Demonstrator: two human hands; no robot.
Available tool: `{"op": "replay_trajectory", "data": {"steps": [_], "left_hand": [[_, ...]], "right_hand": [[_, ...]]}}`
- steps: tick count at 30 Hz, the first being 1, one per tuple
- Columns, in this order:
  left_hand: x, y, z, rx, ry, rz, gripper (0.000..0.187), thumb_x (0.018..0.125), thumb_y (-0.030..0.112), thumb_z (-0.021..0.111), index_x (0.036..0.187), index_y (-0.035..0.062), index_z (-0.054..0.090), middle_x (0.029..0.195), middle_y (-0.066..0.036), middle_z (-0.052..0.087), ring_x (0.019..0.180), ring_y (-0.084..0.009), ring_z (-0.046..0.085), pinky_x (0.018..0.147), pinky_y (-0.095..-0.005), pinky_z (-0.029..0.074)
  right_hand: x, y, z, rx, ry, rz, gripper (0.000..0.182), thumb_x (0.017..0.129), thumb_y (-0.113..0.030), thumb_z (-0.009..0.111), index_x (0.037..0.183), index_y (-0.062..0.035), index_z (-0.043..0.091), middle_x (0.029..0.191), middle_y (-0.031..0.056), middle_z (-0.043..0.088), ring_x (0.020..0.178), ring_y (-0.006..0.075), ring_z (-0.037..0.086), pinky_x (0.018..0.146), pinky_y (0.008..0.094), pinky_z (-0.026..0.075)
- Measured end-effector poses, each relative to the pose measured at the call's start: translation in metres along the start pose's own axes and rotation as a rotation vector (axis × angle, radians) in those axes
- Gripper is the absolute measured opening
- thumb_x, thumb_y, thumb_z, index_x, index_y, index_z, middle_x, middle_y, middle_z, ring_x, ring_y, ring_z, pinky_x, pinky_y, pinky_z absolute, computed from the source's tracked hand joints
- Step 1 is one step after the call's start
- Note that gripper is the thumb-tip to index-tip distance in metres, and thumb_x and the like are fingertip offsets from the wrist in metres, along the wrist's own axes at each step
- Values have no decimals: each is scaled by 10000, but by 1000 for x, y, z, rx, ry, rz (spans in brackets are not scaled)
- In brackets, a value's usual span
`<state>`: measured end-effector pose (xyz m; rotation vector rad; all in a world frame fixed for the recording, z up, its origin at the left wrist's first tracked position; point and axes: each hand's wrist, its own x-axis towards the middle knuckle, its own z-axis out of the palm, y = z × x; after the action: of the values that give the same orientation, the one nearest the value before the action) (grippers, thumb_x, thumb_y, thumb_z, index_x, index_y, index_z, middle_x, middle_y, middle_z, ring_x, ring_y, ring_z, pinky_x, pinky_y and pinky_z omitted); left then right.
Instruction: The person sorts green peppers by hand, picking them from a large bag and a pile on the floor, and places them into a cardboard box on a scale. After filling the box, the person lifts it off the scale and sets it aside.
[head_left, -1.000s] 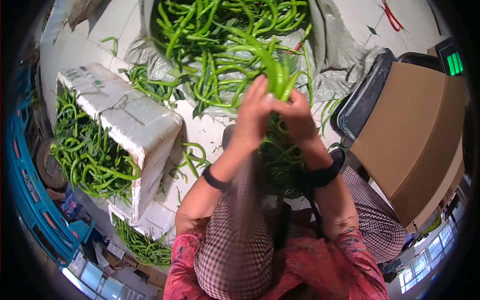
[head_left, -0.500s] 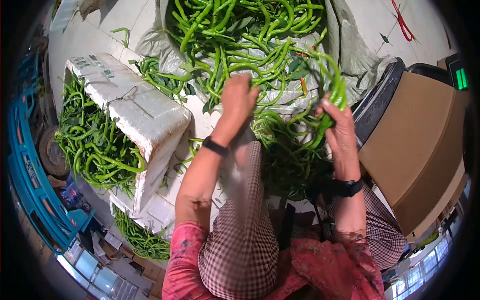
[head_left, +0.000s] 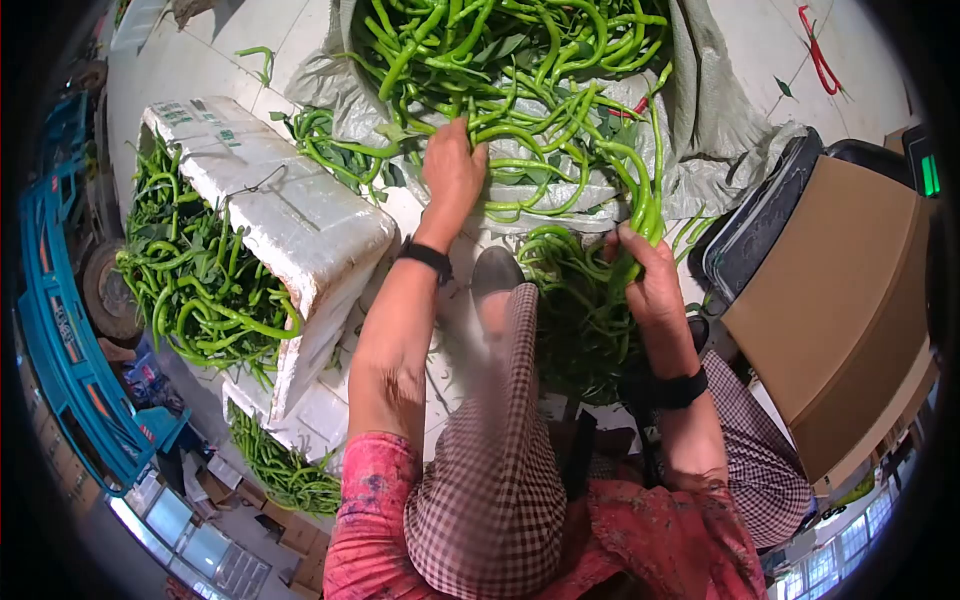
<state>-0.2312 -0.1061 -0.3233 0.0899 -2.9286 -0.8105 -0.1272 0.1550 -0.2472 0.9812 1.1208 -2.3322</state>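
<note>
Long green peppers spill from the mouth of a pale woven sack. My left hand reaches into the peppers at the sack's near edge, fingers pressed together; what they grip is hidden. In my right hand is a bunch of green peppers, their long ends pointing up and away from me. Below and between my hands, a dark heap of peppers lies by my knees. A red pepper shows among the green ones.
A tipped white foam box full of peppers stands at the left, with more peppers below it. At the right are a cardboard box and a black crate-like object. A red cord lies on the tiled floor.
My left hand has shifted slightly left and up in the peppers. My right hand has moved down and left with its bunch. The whole view has shifted a little.
</note>
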Motion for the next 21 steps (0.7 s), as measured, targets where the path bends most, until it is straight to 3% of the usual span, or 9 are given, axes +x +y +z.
{"op": "replay_trajectory", "data": {"steps": [3,5,7,9,12,15,17,19,21], "left_hand": [[5,2,6,138,-119,43,337,724,117,699,1024,-3,602,913,-192,617,835,-371,592,738,-435,467],[6,1,-6,-11,185,203,311,707,73,667,1002,15,589,914,-182,588,860,-368,554,757,-430,456],[9,4,-35,-237,246,152,260,716,60,668,958,7,590,894,-149,610,829,-294,574,738,-366,457],[0,5,-58,-504,-42,-219,215,759,89,695,919,-6,589,798,-98,613,732,-197,561,690,-319,453],[-17,28,-77,-635,-152,-357,186,814,146,688,848,-1,579,706,-41,544,652,-136,470,631,-281,418],[-30,14,-64,-621,-175,-249,201,846,188,657,840,3,579,702,-37,540,651,-131,470,617,-265,407],[-38,19,-64,-486,-381,-290,207,897,210,617,897,4,611,690,-38,554,625,-124,498,594,-273,417],[-45,42,-80,-807,-227,-565,241,885,234,637,913,-5,613,671,-38,549,605,-124,506,582,-277,427],[-54,20,-74,-876,-205,-573,275,857,253,670,932,-9,627,693,-46,587,616,-127,531,603,-274,450]], "right_hand": [[-6,-6,6,-57,-25,-3,156,898,-135,618,989,-12,585,860,66,657,778,138,602,736,266,474],[-8,-14,7,-78,57,-59,160,886,-130,630,985,-13,584,860,61,656,763,136,602,723,257,471],[-8,-21,0,-142,88,-94,172,882,-131,634,992,-11,580,869,58,647,748,126,594,700,240,465],[2,-18,-15,-131,189,-128,192,886,-136,637,1009,-2,577,857,55,635,731,126,587,681,242,464],[4,-19,-14,-133,189,-133,209,881,-124,645,1026,8,572,868,57,632,729,117,583,675,238,463],[2,-11,-13,-121,173,-96,207,876,-107,649,1032,2,567,882,64,626,734,122,577,671,239,457],[1,-4,-13,-82,128,-142,186,883,-109,640,1022,-8,570,876,56,618,743,119,566,674,238,446],[-3,-7,-14,-108,140,-139,167,888,-111,634,1011,-15,574,867,42,611,751,115,558,679,235,436],[0,-8,-20,-130,80,-136,158,892,-115,630,1001,-14,577,868,36,612,755,112,559,680,233,434]]}}
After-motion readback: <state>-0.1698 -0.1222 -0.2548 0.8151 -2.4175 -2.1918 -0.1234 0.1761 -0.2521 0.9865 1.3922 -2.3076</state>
